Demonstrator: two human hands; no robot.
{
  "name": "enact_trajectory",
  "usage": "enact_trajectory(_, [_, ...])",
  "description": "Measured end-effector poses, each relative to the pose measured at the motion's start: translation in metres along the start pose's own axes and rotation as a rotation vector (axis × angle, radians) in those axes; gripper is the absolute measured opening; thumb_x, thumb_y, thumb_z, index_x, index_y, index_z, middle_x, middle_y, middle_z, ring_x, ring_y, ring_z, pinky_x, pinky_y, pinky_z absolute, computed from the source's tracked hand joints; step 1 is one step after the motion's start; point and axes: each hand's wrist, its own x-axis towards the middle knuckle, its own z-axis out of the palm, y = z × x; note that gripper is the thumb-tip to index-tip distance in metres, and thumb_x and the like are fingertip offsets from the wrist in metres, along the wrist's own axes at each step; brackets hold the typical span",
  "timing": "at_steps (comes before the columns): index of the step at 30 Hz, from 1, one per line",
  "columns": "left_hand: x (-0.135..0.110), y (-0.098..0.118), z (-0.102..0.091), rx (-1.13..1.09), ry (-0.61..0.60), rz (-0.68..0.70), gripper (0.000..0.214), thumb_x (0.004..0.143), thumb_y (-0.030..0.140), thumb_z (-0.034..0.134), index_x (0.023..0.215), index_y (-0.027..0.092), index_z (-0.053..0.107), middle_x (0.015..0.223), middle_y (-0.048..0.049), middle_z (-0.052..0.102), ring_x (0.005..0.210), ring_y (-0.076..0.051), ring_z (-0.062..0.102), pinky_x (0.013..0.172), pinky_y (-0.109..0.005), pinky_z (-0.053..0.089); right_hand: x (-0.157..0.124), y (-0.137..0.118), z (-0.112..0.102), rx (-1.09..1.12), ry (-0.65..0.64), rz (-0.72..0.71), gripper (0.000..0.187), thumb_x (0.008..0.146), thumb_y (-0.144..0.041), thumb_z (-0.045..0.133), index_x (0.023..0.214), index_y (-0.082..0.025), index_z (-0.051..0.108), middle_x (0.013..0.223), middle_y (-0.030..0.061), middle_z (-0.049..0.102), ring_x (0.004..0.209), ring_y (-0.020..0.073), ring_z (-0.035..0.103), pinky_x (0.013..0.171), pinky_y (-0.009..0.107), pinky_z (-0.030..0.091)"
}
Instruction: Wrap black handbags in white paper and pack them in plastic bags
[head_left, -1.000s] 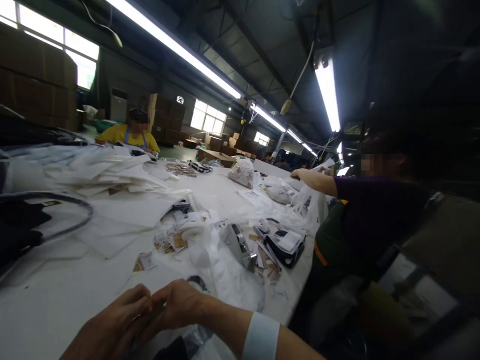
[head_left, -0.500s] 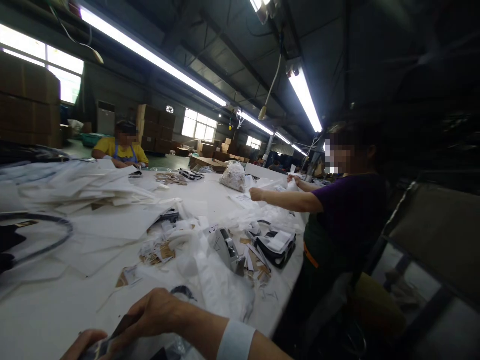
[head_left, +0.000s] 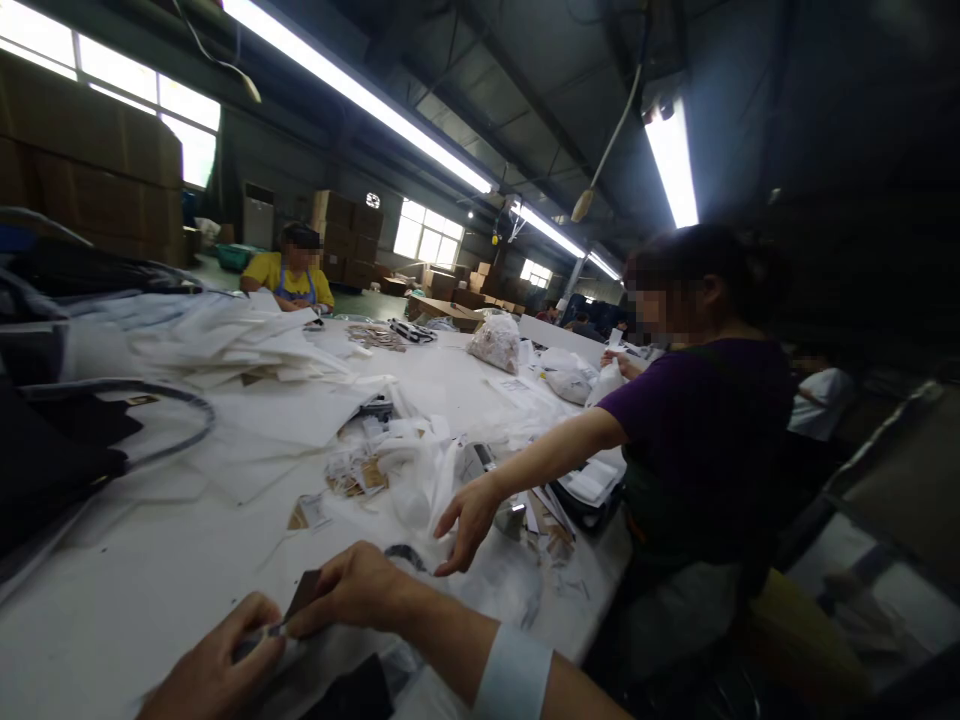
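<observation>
Low in the view, my left hand [head_left: 225, 660] pinches a narrow dark strip [head_left: 255, 640] with a pale band; its kind is unclear. Close beside it, my right hand [head_left: 360, 590] is closed on a small flat dark grey piece [head_left: 304, 592] that sticks up between thumb and fingers. Whether strip and piece are joined, I cannot tell. A black flat thing [head_left: 356, 692] lies under my right forearm, by clear plastic. Just past my right hand, a co-worker's hand [head_left: 472, 520] reaches over clear plastic bags [head_left: 499, 590] and a dark curved handle [head_left: 405, 556].
The white table [head_left: 172, 570] carries a pile of white sheets [head_left: 225, 335], a black bag with a looped handle [head_left: 67, 430] at left, and brown paper tags [head_left: 367, 475]. A co-worker in purple [head_left: 697, 430] stands close at right; another in yellow [head_left: 289, 280] sits across.
The view has swung right to left, so things sit further right. My hands have come up into view with the dark piece. The co-worker's near arm has come down toward the bags beside me.
</observation>
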Motion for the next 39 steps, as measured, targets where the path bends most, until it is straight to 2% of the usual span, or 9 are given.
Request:
enact_trajectory(5, [-0.006, 0.014, -0.015, -0.127, -0.075, -0.043, 0.046, 0.068, 0.069, 0.048, 0.071, 0.024, 0.054, 0.065, 0.0016, 0.059, 0.071, -0.024, 0.059, 0.066, -0.030, 0.047, 0.006, -0.003, 0.012, -0.064, 0.111, -0.028, 0.017, 0.061, -0.026, 0.087, 0.072, -0.018, 0.077, 0.055, -0.0073, 0.054, 0.052, 0.0076, 0.044, 0.047, 0.018, 0.032])
enact_trajectory(10, [-0.005, -0.002, -0.008, -0.118, -0.029, -0.027, 0.043, 0.072, 0.067, 0.046, 0.070, 0.023, 0.051, 0.062, 0.0041, 0.053, 0.065, -0.019, 0.053, 0.061, -0.028, 0.041, 0.013, 0.003, 0.017, 0.077, 0.096, -0.075, 0.029, 0.054, -0.033, 0.091, 0.075, -0.018, 0.078, 0.063, -0.0042, 0.063, 0.056, 0.0098, 0.053, 0.054, 0.019, 0.040])
enact_trajectory(14, [-0.009, 0.009, -0.011, -0.111, -0.020, -0.036, 0.037, 0.072, 0.061, 0.048, 0.072, 0.023, 0.051, 0.064, 0.0040, 0.055, 0.067, -0.019, 0.054, 0.063, -0.028, 0.041, 0.011, 0.001, 0.018, 0.063, 0.098, -0.107, 0.028, 0.058, -0.036, 0.088, 0.076, -0.018, 0.078, 0.066, -0.0021, 0.068, 0.058, 0.0120, 0.058, 0.056, 0.021, 0.044])
enact_trajectory(17, [-0.015, 0.025, -0.016, -0.135, 0.020, -0.061, 0.033, 0.068, 0.057, 0.051, 0.069, 0.023, 0.050, 0.064, 0.0036, 0.056, 0.068, -0.020, 0.054, 0.065, -0.029, 0.041, 0.005, -0.002, 0.019, -0.105, 0.133, -0.247, 0.014, 0.072, -0.035, 0.080, 0.076, -0.022, 0.078, 0.070, -0.0020, 0.072, 0.066, 0.0145, 0.065, 0.085, 0.031, 0.050])
enact_trajectory(20, [-0.017, 0.030, -0.016, -0.218, 0.060, -0.096, 0.029, 0.066, 0.051, 0.055, 0.069, 0.023, 0.050, 0.063, 0.0035, 0.055, 0.067, -0.019, 0.053, 0.063, -0.028, 0.039, 0.000, -0.001, 0.021, -0.332, 0.222, -0.482, 0.011, 0.082, -0.023, 0.070, 0.073, -0.025, 0.076, 0.074, -0.0032, 0.074, 0.071, 0.0143, 0.068, 0.112, 0.043, 0.032])
enact_trajectory(24, [-0.016, 0.023, -0.012, -0.282, 0.078, -0.135, 0.023, 0.064, 0.043, 0.055, 0.070, 0.022, 0.052, 0.062, 0.0043, 0.053, 0.063, -0.017, 0.050, 0.059, -0.027, 0.037, 0.000, 0.007, 0.021, -0.543, 0.257, -0.767, 0.019, 0.081, -0.007, 0.061, 0.082, -0.022, 0.073, 0.078, -0.0008, 0.074, 0.077, 0.0148, 0.068, 0.114, 0.042, 0.030])
enact_trajectory(28, [-0.015, 0.018, -0.009, -0.345, 0.081, -0.148, 0.020, 0.061, 0.038, 0.055, 0.070, 0.021, 0.054, 0.061, 0.0046, 0.053, 0.061, -0.016, 0.048, 0.057, -0.027, 0.035, -0.001, 0.011, 0.019, -0.693, 0.247, -0.928, 0.024, 0.084, -0.004, 0.053, 0.090, -0.021, 0.069, 0.088, 0.0008, 0.073, 0.083, 0.0143, 0.068, 0.118, 0.044, 0.026])
enact_trajectory(33, [-0.014, 0.014, -0.008, -0.444, 0.095, -0.171, 0.019, 0.058, 0.035, 0.057, 0.069, 0.020, 0.054, 0.060, 0.0043, 0.052, 0.060, -0.015, 0.047, 0.057, -0.027, 0.036, -0.008, 0.009, 0.017, -0.794, 0.192, -0.993, 0.027, 0.094, -0.009, 0.049, 0.109, -0.022, 0.067, 0.103, 0.0022, 0.073, 0.100, 0.0132, 0.066, 0.121, 0.045, 0.020])
enact_trajectory(39, [-0.015, 0.013, -0.010, -0.587, 0.094, -0.217, 0.024, 0.059, 0.039, 0.059, 0.070, 0.019, 0.053, 0.062, 0.0031, 0.054, 0.059, -0.014, 0.049, 0.058, -0.027, 0.039, -0.015, 0.004, 0.020, -0.981, 0.128, -1.004, 0.040, 0.097, -0.008, 0.040, 0.132, -0.018, 0.056, 0.124, 0.0080, 0.067, 0.123, 0.0192, 0.056, 0.123, 0.052, 0.013])
